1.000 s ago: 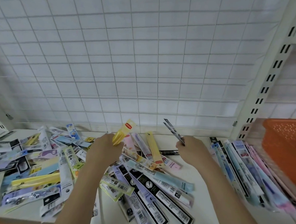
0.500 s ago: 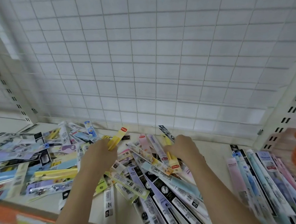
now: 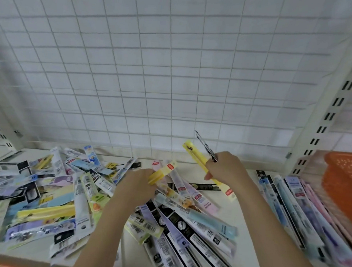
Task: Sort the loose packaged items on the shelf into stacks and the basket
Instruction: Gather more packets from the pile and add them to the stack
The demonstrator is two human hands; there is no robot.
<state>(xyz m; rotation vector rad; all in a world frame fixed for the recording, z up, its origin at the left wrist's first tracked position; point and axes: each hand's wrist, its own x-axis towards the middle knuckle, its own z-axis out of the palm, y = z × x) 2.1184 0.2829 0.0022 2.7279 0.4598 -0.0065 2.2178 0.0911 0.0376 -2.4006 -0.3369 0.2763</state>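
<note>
Both hands are clamped on packets: the left hand [image 3: 136,185] has its grip round a short yellow packet [image 3: 162,171], and the right hand [image 3: 226,172] holds a long yellow packet [image 3: 198,159] together with a thin dark packet [image 3: 206,146], both lifted off the shelf [image 3: 246,216]. Nearest the camera, the loose heap [image 3: 69,197] of mixed packets spreads across the left and middle of the shelf, overlapping at all angles. Further right, the sorted stack [image 3: 297,209] lies in rough parallel, with the orange basket [image 3: 343,183] just beyond it at the far right edge.

The step in hand looks like gathering matching yellow packets. To do it well, I would square the two yellow ones end to end before setting them down, and part the dark packet from them first, since it likely belongs elsewhere. Slick wrappers probably slide, so a firm pinch near the middle should serve better than at the tip. Behind everything stands the wire grid [image 3: 174,72].
</note>
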